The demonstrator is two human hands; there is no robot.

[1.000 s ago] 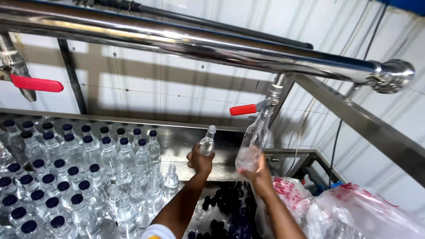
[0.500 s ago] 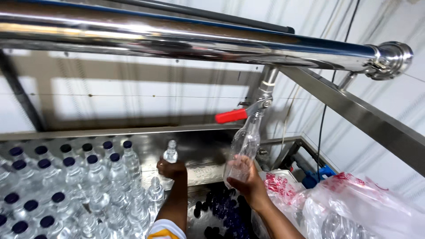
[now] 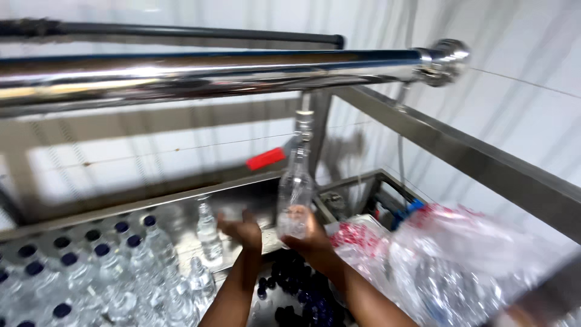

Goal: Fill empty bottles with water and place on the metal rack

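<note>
- Right hand [image 3: 308, 233] grips the base of a clear bottle [image 3: 295, 194], its neck up under the tap [image 3: 302, 121] with the red lever [image 3: 265, 158]
- Left hand [image 3: 243, 229] hovers loosely open, holding nothing, near an uncapped bottle [image 3: 207, 229] on the tray [image 3: 242, 188]; blur makes this uncertain
- Risk: held only at the bottom, the bottle could tilt off the spout and spill, or overflow onto the loose caps [image 3: 296, 284] below

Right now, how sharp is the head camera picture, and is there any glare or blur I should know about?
Head view: motion blur smears the whole frame, worst at the plastic bag; bright glare streaks along the steel pipe; the clear bottle in the right hand and the left hand look soft; the capped bottles blur together.
</note>
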